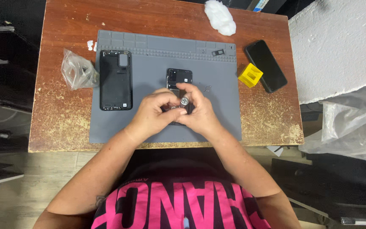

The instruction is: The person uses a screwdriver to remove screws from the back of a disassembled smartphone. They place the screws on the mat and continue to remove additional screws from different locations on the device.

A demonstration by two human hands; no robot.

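hands: right hand [200, 111] pinches screwdriver [184, 101] over opened phone [179, 78]; left hand [154, 111] steadies it, fingers closed.

We see our own two bare forearms, without sleeves, watch, rings or gloves. Our left hand [155, 111] and right hand [198, 111] have short, plain nails. A small dark mark, perhaps a tattoo, sits on the left forearm near the elbow. We wear a black short-sleeved shirt with large bright pink block lettering across the chest.
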